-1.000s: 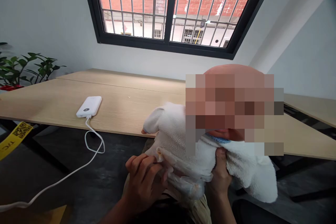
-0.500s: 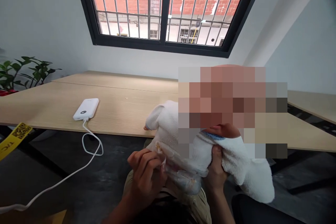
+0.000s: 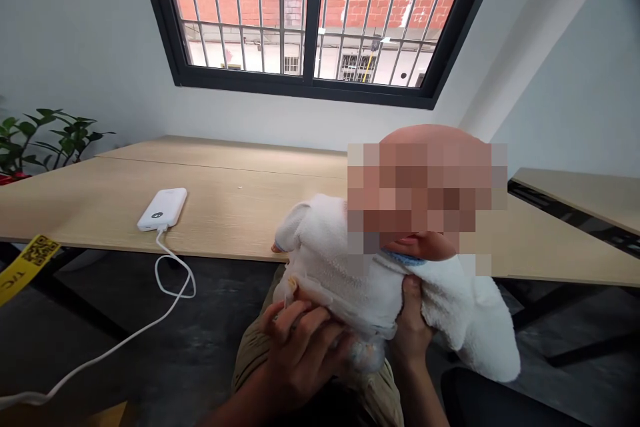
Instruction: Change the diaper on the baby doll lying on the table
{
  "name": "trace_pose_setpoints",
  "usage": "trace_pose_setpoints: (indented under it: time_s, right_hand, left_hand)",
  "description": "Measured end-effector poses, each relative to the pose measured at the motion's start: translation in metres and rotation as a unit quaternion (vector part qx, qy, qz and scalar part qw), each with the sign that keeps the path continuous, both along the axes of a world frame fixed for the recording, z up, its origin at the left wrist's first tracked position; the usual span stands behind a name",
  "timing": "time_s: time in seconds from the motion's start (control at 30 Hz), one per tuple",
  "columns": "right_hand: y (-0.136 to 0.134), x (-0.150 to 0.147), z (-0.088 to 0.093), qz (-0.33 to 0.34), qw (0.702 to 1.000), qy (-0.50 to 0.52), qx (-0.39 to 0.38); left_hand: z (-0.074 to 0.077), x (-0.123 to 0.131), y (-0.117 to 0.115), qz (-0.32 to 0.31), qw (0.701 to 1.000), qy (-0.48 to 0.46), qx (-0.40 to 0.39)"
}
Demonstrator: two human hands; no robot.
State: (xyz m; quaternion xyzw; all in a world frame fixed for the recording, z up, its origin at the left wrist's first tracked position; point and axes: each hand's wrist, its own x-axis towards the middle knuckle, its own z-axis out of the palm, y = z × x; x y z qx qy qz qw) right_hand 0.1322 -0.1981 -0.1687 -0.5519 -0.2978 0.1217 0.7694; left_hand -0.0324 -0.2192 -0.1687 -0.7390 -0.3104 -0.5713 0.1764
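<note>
A baby doll [image 3: 325, 247] in a white fleece top with a blue collar is held upright at the table's front edge, above my lap; its face is blurred out. Around its lower body sits a thin whitish diaper [image 3: 367, 352] with a small yellowish patch near its left edge. My left hand [image 3: 305, 347] has its bent fingers pressed on the diaper's front, and its fingertips are partly hidden. With the thumb over the front of the top, my right hand [image 3: 413, 320] grips the doll's side below its arm.
On the wooden table [image 3: 240, 213] lies a white power bank [image 3: 163, 209], its white cable [image 3: 150, 327] hanging over the front edge. A yellow tag [image 3: 27, 267] sticks out at left, near a leafy plant [image 3: 50, 137]. A dark seat [image 3: 490, 400] is at lower right.
My left hand has moved right and slightly down across the diaper, from its left edge toward its middle. The doll and my right hand have barely moved.
</note>
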Motion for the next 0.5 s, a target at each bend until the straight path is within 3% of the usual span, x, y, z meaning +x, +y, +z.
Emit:
trace_pose_setpoints:
  time_s: [0.17, 0.3, 0.37, 0.5]
  right_hand:
    - [0.003, -0.003, -0.001, -0.011, 1.0, -0.021, 0.006]
    - [0.004, -0.009, 0.009, -0.013, 1.0, 0.0, -0.007]
    - [0.002, -0.011, 0.013, -0.017, 0.999, 0.025, -0.021]
    - [0.0, -0.005, 0.009, -0.01, 1.0, 0.021, -0.002]
  left_hand:
    - [-0.007, 0.008, -0.004, -0.081, 0.996, -0.028, 0.006]
    - [0.002, 0.004, -0.009, -0.185, 0.973, 0.129, 0.051]
    - [0.006, 0.0, -0.007, -0.183, 0.969, 0.159, 0.043]
    - [0.002, -0.013, 0.008, -0.123, 0.992, 0.03, 0.004]
